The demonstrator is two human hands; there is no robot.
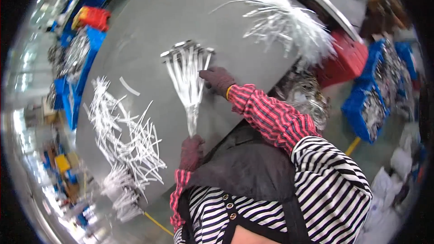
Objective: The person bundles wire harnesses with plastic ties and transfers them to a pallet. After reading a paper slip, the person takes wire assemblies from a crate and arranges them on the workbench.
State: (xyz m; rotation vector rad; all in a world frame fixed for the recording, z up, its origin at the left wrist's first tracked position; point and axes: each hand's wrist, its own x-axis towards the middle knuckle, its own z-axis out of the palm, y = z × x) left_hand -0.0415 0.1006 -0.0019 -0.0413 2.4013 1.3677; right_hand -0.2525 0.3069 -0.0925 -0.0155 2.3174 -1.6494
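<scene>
A bundle of white strips (183,74) with dark metal ends lies fanned out over the grey table (149,27). Its strips draw together toward my body, and there my left hand (192,152), in a dark glove, is closed around the narrow end. My right hand (219,80), gloved the same way, is at the fan's right edge. Its fingers are curled and pressed together on the outermost strip. How firmly they grip it is hard to see. The metal ends point away from me.
Loose white strips (122,131) lie scattered at left, near a single short strip (129,86). A large heap of white strips (289,22) sits at the far right, by a red bin (346,58). Blue bins (361,108) with metallic parts stand beyond both table sides.
</scene>
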